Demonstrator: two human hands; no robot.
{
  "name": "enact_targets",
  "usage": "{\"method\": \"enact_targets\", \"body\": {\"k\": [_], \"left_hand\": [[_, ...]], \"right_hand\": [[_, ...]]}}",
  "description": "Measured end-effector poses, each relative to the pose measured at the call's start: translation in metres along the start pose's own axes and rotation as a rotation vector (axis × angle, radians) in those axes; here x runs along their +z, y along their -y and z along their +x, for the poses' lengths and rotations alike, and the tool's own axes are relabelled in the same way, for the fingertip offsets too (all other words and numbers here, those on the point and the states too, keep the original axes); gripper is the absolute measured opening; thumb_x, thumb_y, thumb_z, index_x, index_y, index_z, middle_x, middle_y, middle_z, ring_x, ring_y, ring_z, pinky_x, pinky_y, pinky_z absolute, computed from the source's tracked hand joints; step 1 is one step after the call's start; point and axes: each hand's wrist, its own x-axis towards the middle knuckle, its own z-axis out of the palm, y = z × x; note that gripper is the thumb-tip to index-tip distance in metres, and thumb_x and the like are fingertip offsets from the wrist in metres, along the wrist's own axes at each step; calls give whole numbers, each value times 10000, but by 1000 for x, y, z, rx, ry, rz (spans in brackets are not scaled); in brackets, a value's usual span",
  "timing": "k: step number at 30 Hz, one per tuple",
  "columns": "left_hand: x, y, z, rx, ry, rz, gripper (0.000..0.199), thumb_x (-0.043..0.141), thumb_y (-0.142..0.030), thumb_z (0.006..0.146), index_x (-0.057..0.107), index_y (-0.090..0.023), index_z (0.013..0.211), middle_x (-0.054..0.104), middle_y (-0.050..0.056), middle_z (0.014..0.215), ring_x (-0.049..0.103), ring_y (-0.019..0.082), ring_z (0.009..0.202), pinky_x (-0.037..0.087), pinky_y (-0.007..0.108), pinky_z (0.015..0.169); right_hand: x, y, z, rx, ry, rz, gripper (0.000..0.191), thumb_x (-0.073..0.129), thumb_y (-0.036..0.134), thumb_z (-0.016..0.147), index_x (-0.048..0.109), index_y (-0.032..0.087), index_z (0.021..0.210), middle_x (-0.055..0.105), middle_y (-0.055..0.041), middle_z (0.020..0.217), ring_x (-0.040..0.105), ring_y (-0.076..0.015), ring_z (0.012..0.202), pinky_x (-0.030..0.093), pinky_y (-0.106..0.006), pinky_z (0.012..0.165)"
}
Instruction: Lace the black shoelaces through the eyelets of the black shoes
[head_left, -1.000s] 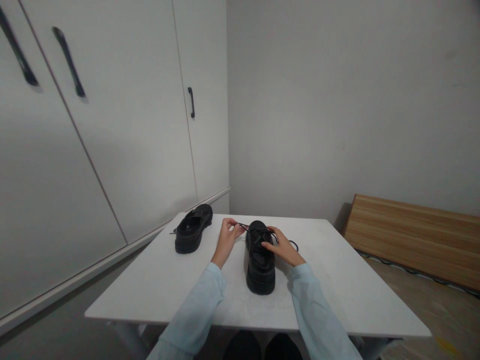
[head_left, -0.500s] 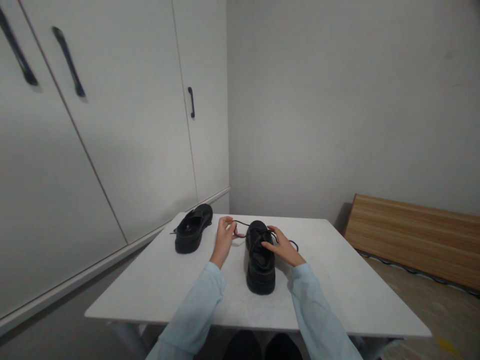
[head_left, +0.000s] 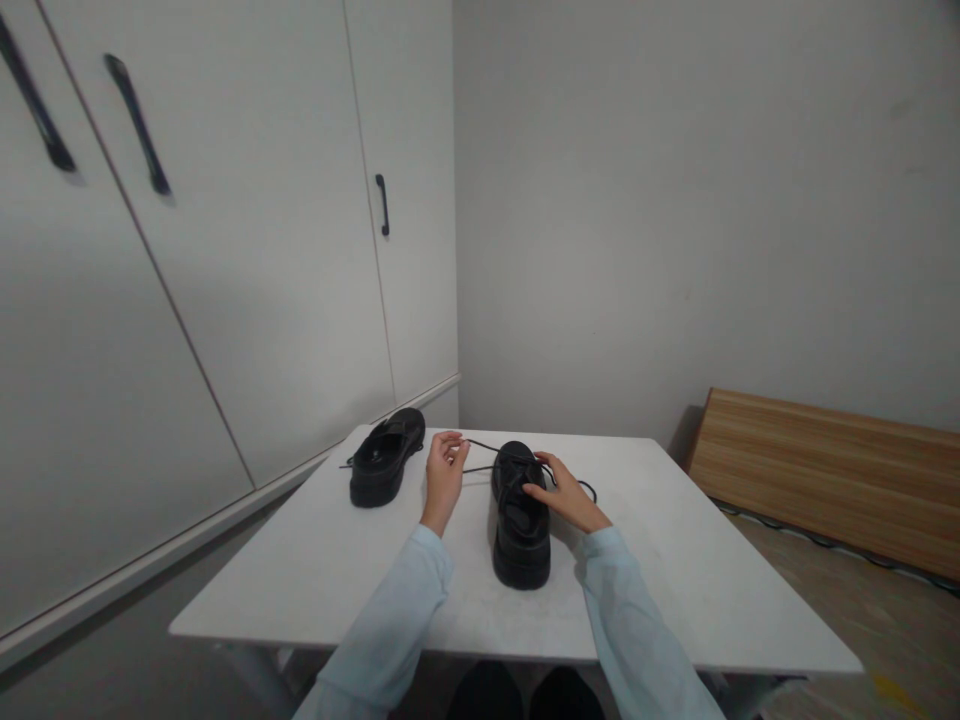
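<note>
A black lace-up shoe stands on the white table, its heel toward me and its toe pointing away. To its left, my left hand is closed on a black lace; two strands run from the fingers to the front of the shoe. My right hand rests at the right side of the shoe, thumb over the opening and fingers by the lacing, gripping its upper. Another lace end curls out beyond the right fingers onto the table.
A second black shoe sits at the table's back left. The white table meets white cabinets at the left and a grey wall behind. Wooden boards lean at the right.
My left hand has shifted slightly left, its fingers drawn together, and the lace strands now stretch straighter toward the shoe. The right hand and the shoe look unmoved.
</note>
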Motion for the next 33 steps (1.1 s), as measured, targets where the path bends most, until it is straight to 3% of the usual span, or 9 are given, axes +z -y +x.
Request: {"method": "enact_targets", "body": {"k": [6, 13, 23, 28, 33], "left_hand": [[-1, -7, -3, 63, -35, 177, 150, 590, -289, 799, 590, -211, 927, 648, 40, 921, 576, 160, 776, 444, 268, 714], [-4, -11, -5, 158, -60, 264, 141, 573, -273, 832, 666, -226, 928, 665, 46, 931, 574, 190, 847, 451, 302, 786], [1, -14, -11, 289, 85, 364, 117, 621, -286, 824, 732, -275, 861, 653, 34, 873, 556, 222, 908, 408, 369, 887], [6, -18, -16, 292, 226, 320, 96, 644, -281, 815, 736, -267, 837, 705, 22, 849, 602, 215, 875, 413, 376, 880], [10, -22, -21, 214, 273, 214, 109, 687, -306, 769, 732, -216, 810, 724, 47, 841, 643, 214, 855, 449, 383, 887]], "right_hand": [[0, 0, 0, -16, -4, 8, 574, 681, 430, 717, 517, 219, 1226, 569, -93, 1275, 511, -254, 1209, 349, -434, 1069], [1, -2, 0, -25, -5, 5, 585, 672, 442, 732, 506, 219, 1247, 563, -92, 1281, 510, -255, 1209, 352, -436, 1068], [-1, 15, -1, -191, -2, 33, 497, 610, 403, 824, 532, 259, 1293, 561, -79, 1265, 501, -238, 1209, 347, -421, 1082], [-2, 19, 0, -222, -64, 28, 411, 614, 411, 833, 613, 277, 1221, 582, -72, 1210, 523, -244, 1166, 380, -420, 1048], [-2, 20, 0, -244, -114, 15, 319, 662, 414, 802, 696, 282, 1091, 610, -71, 1175, 532, -253, 1133, 388, -443, 1018]]}}
